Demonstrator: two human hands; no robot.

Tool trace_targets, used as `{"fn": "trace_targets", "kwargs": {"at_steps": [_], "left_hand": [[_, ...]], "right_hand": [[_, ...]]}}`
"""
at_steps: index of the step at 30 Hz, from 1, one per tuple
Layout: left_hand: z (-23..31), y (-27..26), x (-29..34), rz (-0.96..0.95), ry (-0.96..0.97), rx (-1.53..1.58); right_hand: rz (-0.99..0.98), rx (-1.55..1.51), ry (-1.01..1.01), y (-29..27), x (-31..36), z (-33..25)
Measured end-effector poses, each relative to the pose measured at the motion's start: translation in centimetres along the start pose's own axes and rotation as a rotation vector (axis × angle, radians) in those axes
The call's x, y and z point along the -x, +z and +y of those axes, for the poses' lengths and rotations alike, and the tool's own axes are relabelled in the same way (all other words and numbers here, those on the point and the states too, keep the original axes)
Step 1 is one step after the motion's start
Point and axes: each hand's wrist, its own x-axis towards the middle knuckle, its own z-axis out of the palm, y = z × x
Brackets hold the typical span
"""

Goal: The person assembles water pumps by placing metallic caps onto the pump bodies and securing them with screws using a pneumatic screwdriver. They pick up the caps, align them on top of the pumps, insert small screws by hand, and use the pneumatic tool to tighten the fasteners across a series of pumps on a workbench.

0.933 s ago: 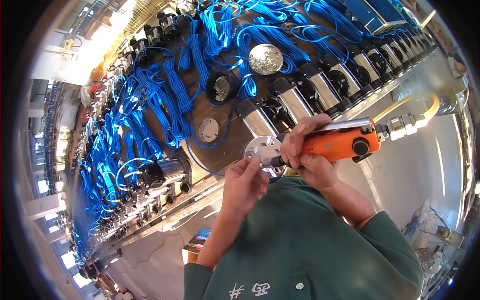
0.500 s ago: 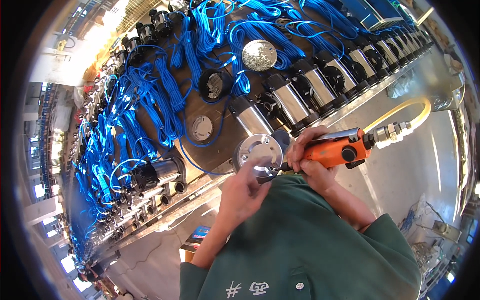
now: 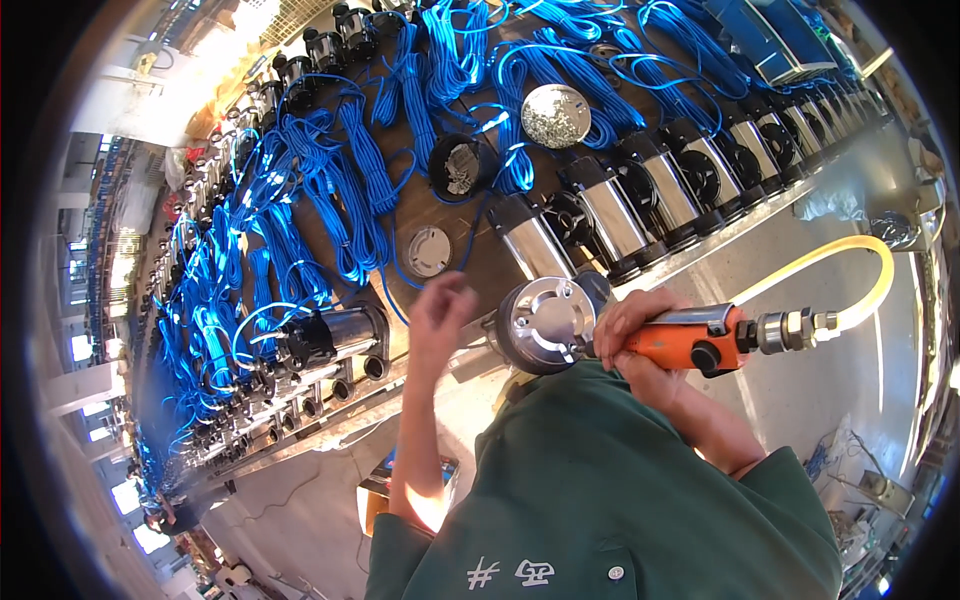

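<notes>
My right hand (image 3: pixel 632 335) is wrapped round an orange air screwdriver (image 3: pixel 682 340), whose front end points left at a round metal pump end (image 3: pixel 553 318). Fingers cover the tool's tip, so I cannot tell whether it touches the metal. That pump end has screw holes round its face and sits at the table's near edge. My left hand (image 3: pixel 443 308) is raised left of it, smeared by motion, fingers partly curled; whether it holds anything is unclear. Just beyond that hand, a round metal disc (image 3: pixel 429 251) lies flat on the table.
A shallow round tray (image 3: pixel 556 115) of small metal screws and a black cup (image 3: pixel 462 168) stand farther back. Steel pump bodies (image 3: pixel 610 215) line the table's right edge. Bundled blue cables (image 3: pixel 325 195) spread over the left and back. A yellow hose (image 3: pixel 868 250) loops behind the tool.
My left hand has left the pump end and moved left and away from me, toward the metal disc. The right hand keeps its hold on the screwdriver. The whole view has shifted slightly.
</notes>
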Motion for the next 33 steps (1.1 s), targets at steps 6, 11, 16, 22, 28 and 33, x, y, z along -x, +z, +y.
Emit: {"fn": "trace_targets", "kwargs": {"at_steps": [6,11,16,22,28,33], "left_hand": [[-12.8,-2.8,-8.5,0.217,0.286,-1.262],[-11.6,-2.9,-10.1,0.182,0.468,-1.093],[1.2,-0.7,-7.2,0.271,0.604,-0.878],[16.1,10.5,-8.1,0.444,0.799,-0.910],[13.3,12.6,2.3,-0.106,0.397,-1.217],[11.7,12.9,3.4,-0.167,0.207,-1.370]], "right_hand": [[-0.107,0.122,0.041,0.0,0.1,1.1],[0.017,-0.135,0.174,-0.1,0.0,-1.7],[0.411,-0.317,-0.073,-3.4,-1.5,-2.8],[0.763,-0.336,0.260,-13.3,-5.0,3.1],[0.811,-0.658,0.768,-16.9,-7.4,10.3],[0.667,-0.696,1.125,-19.3,-10.4,13.9]]}}
